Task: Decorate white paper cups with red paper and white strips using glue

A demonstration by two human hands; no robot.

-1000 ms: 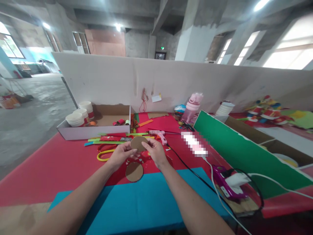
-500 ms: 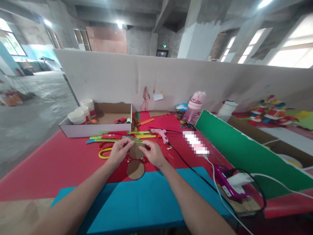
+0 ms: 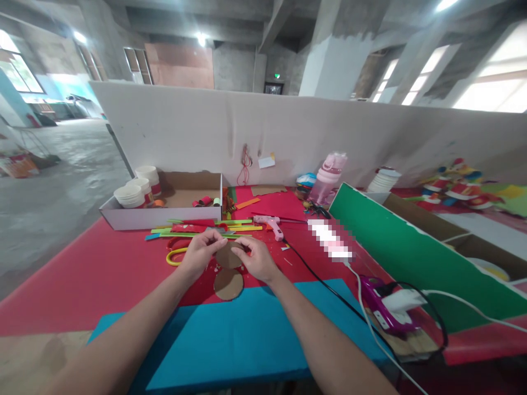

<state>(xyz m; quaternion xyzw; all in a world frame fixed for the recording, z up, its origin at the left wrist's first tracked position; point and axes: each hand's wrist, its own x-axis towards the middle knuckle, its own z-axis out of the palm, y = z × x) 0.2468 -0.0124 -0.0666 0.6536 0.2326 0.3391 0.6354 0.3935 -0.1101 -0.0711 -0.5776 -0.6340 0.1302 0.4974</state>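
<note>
Between my two hands is a round brown cardboard disc point(image 3: 229, 257), its edges pinched at left and right. My left hand point(image 3: 205, 252) has thumb and fingers closed on the left edge. On the opposite side my right hand point(image 3: 257, 258) grips the disc the same way. Just below it a second cardboard disc point(image 3: 229, 285) lies flat on the red table cover. Yellow-handled scissors point(image 3: 177, 256) rest beside my left hand, partly hidden by it. Green and yellow paper strips point(image 3: 242, 229) lie beyond my fingers, near a pink glue gun point(image 3: 269, 223).
At the back left a shallow box point(image 3: 164, 217) holds paper cups point(image 3: 130, 196). A green-sided box point(image 3: 403, 247) stands right, with a purple power strip point(image 3: 387, 307) and cables before it. A pink bottle point(image 3: 328, 178) stands at the back. Blue sheet point(image 3: 247, 340) covers the near edge.
Both hands and the held disc have shifted very slightly, the disc's upper edge now showing more clearly between my fingers. The lower disc and the tools have stayed put.
</note>
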